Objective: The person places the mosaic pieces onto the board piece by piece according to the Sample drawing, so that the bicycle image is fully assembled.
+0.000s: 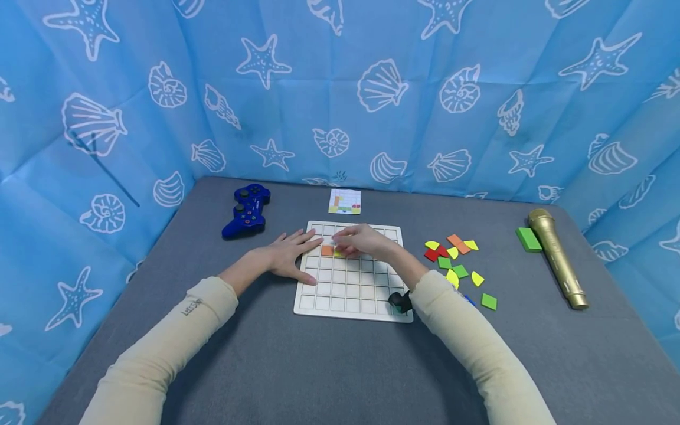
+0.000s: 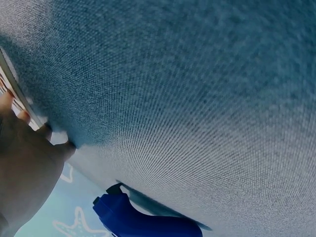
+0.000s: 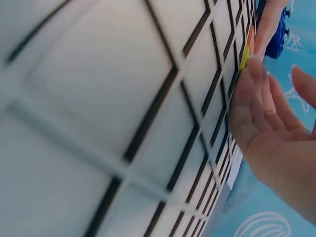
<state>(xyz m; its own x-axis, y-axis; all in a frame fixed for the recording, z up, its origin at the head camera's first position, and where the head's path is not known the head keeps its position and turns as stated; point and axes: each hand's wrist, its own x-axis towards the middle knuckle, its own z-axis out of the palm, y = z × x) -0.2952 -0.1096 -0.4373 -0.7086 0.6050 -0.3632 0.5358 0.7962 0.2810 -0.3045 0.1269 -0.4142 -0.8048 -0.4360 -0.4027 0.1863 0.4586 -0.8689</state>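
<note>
A white grid board lies on the grey table. My left hand rests on its left edge with fingers spread; the left wrist view shows part of this hand beside the board's rim. Over the upper grid, my right hand has its fingertips at a yellow tile, next to an orange tile. Seen from the right wrist, the right hand's fingers touch the yellow tile, while its thumb stands apart from them. The right hand hides some squares.
Several loose red, orange, yellow and green tiles lie right of the board. Behind it is a pattern card. A blue game controller sits at the back left. A gold microphone and a green block lie at the right.
</note>
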